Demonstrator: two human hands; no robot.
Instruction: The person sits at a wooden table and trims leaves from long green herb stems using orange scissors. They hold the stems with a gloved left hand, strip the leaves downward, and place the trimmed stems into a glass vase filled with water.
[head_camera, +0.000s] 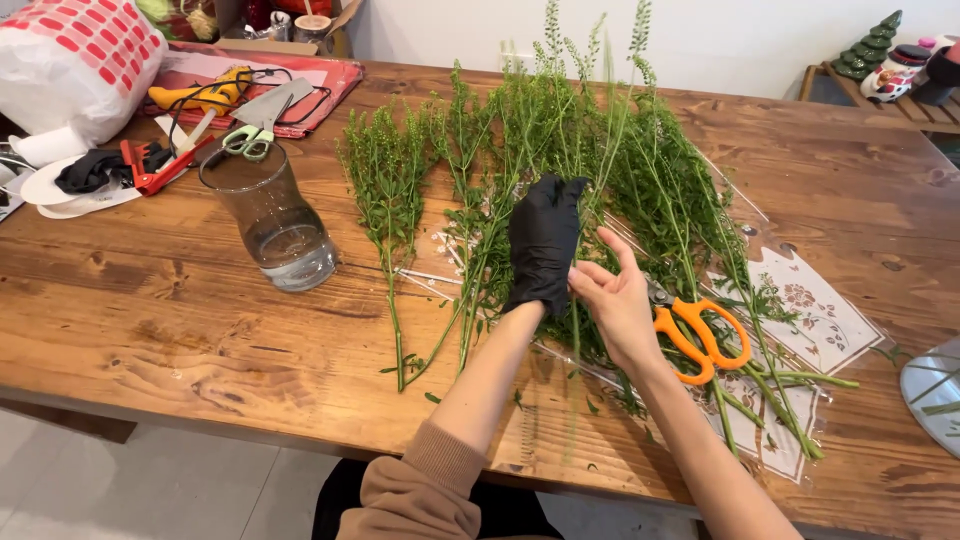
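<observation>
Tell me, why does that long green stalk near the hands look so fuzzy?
Head view: the stalk the gloved left hand holds is streaked, blurred; the right hand is slightly soft. The glass vase and orange scissors look sharp. Soft even light, faint shadows.

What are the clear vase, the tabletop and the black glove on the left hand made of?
Clear vase: glass, apparently; see-through with bright glints, water at the bottom.
Brown tabletop: wood, varnished; visible grain, knots, a soft sheen.
Black glove on the left hand: thin, matte, wrinkled; probably nitrile or latex, can't tell which.
</observation>
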